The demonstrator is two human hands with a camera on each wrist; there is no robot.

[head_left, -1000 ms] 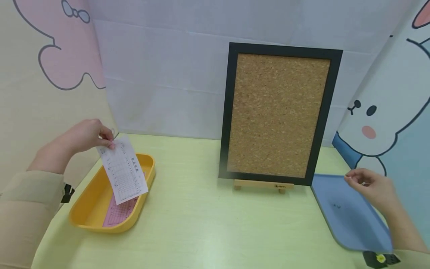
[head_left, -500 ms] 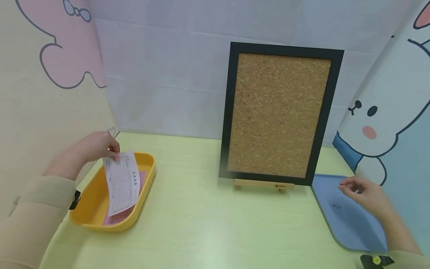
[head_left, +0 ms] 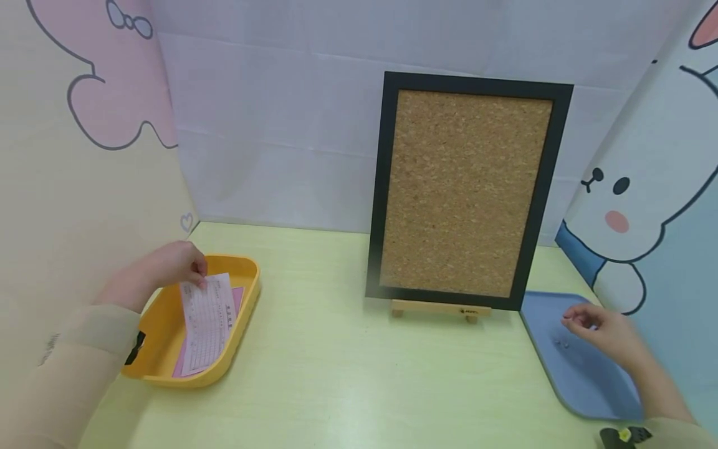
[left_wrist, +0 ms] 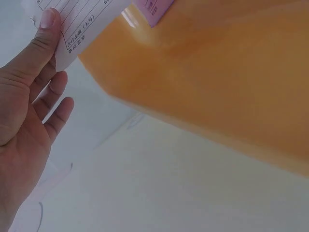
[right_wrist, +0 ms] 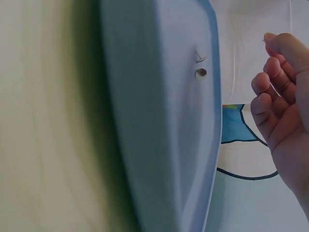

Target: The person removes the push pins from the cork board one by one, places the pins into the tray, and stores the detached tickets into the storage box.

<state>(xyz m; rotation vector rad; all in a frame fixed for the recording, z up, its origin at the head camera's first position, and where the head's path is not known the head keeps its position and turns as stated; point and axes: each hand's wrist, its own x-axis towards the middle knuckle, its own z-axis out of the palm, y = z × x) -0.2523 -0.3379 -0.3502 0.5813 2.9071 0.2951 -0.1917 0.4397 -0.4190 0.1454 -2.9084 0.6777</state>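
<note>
My left hand [head_left: 178,263] pinches the top edge of a white printed form [head_left: 207,327] between thumb and fingers. The form hangs over a yellow tray [head_left: 150,349], its lower end overlapping a pink form [head_left: 238,298] inside. In the left wrist view the thumb lies on the corner of the paper [left_wrist: 91,19]. Over at the right, my right hand [head_left: 608,333] hovers above a blue tray [head_left: 600,393], thumb and forefinger pinched together. A tiny pale tip, like a thumbtack's pin [right_wrist: 264,40], pokes out at those fingertips. Two loose thumbtacks [right_wrist: 201,73] lie in the blue tray.
A cork board [head_left: 465,193] in a black frame stands upright on a small wooden easel [head_left: 440,307] at the back of the pale green table [head_left: 336,362]. White sheeting [head_left: 269,125] closes off the rear, with cartoon-printed panels at both sides.
My left hand has lowered the white form and moved slightly right, bringing it down into the yellow tray over the pink one. My right hand has drifted a little left and down.
</note>
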